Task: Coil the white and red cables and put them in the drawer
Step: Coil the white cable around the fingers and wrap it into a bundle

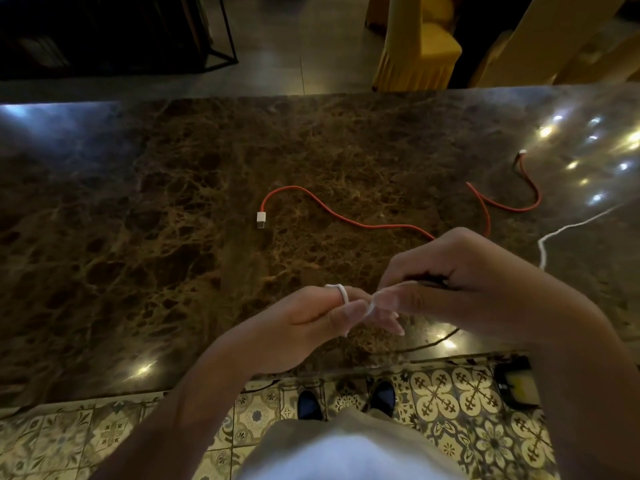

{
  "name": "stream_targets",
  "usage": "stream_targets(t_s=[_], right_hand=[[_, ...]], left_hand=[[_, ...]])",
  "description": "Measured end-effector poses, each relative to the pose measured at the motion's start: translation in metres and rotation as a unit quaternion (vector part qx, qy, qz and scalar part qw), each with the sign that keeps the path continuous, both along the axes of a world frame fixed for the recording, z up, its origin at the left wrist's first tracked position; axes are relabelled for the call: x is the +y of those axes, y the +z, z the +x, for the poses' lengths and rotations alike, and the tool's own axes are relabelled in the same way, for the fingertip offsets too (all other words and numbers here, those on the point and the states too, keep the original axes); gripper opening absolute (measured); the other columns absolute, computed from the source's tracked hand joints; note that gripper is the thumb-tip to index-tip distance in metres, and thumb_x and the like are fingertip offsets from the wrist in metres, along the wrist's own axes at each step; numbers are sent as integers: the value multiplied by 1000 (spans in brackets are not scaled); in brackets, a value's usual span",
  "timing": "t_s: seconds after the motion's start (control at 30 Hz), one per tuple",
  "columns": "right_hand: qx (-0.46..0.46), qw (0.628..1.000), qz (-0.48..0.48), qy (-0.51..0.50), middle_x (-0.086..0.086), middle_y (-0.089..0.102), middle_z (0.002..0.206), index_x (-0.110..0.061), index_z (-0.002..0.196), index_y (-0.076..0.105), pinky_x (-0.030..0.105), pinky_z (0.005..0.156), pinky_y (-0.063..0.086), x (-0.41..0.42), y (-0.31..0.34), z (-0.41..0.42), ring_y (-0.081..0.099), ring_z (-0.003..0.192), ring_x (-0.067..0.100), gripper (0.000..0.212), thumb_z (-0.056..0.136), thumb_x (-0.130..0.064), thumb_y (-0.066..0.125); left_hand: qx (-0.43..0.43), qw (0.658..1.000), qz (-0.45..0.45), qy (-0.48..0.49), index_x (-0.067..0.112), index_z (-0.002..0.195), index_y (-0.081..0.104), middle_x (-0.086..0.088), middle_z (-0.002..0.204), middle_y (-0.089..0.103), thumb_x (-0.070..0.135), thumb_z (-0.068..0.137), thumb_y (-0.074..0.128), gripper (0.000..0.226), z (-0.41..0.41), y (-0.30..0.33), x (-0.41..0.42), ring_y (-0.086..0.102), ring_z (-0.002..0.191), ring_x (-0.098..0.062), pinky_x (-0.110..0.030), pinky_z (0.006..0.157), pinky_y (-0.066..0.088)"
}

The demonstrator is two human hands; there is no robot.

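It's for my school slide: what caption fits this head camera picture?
Two hands coil a thin white cable over a brown marble counter; the red cable lies uncoiled.

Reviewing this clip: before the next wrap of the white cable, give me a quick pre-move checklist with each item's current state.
1. Left hand holds the started loop of the white cable: ok.
2. Right hand pinches the white cable to feed it: ok.
3. Loose white cable trailing right on the counter lies free of tangles: ok as far as visible; it runs out of frame.
4. White cable clear of the red cable: cannot tell, the right hand covers where they pass.
5. Red cable coiled: not ok, it lies stretched out on the counter.
6. Drawer open and ready: cannot tell, no drawer in view.
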State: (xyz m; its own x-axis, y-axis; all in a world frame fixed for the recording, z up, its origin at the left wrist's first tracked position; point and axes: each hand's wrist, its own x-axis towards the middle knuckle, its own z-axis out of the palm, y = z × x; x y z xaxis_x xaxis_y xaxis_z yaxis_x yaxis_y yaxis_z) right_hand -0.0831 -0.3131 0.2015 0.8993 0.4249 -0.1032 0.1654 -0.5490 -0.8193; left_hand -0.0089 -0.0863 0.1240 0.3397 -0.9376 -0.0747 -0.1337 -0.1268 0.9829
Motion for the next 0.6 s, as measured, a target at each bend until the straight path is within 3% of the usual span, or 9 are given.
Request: stream_targets(t_s=[0.1,0.2,0.3,0.37,0.43,0.5,0.53,0.6], right_hand=[[42,998,52,7,4,69,70,-19,92,78,36,48,42,-4,-1,9,58,53,23,32,99,-47,64],[78,993,91,3,-3,63,64,-17,88,78,24,50,38,-10,-9,18,51,52,10,26,99,-38,67],[78,992,61,75,0,69,70,-10,88,76,32,53,47,-2,-10,23,62,58,15,23,99,-27,68],[71,990,59,104,3,67,68,-6,86,75,30,52,45,3,-9,30,60,56,14,28,99,-29,68],[70,985,115,108,-3,63,66,-8,82,74,21,54,40,3,-11,40,53,56,5,26,98,-28,68],[84,968,212,103,-11,62,67,-19,82,73,21,55,38,3,-22,48,49,57,4,22,94,-37,72],[97,957,253,101,-9,61,67,-23,81,73,23,53,37,3,-31,51,47,54,7,23,92,-44,73],[129,936,312,101,11,52,59,-23,77,72,29,45,30,5,-55,49,38,46,16,29,90,-48,74]], left_hand=[[60,997,-6,-41,-6,137,60,-11,139,66,17,108,41,41,0,-3,1,62,132,-21,-35,111,46],[108,992,19,-61,-7,140,57,-16,138,65,9,108,44,38,1,-6,3,63,127,-33,-45,108,50],[98,990,51,-85,-5,143,55,-20,142,63,6,109,46,37,0,-7,0,64,126,-36,-49,109,51],[110,987,44,-113,-6,145,51,-23,144,61,2,110,44,37,-4,-4,-6,62,128,-37,-49,112,50],[125,979,20,-160,-11,143,51,-28,142,60,-5,108,42,36,-9,6,-11,63,128,-34,-48,112,49],[147,968,-15,-202,-19,139,51,-36,140,58,-14,105,41,35,-11,19,-12,61,130,-35,-47,113,47],[155,966,-38,-204,-22,137,50,-39,140,56,-17,103,41,36,-11,27,-12,58,133,-42,-53,115,44],[154,966,-79,-193,-25,135,49,-41,141,54,-20,99,42,37,-9,38,-11,52,137,-51,-65,117,38]])
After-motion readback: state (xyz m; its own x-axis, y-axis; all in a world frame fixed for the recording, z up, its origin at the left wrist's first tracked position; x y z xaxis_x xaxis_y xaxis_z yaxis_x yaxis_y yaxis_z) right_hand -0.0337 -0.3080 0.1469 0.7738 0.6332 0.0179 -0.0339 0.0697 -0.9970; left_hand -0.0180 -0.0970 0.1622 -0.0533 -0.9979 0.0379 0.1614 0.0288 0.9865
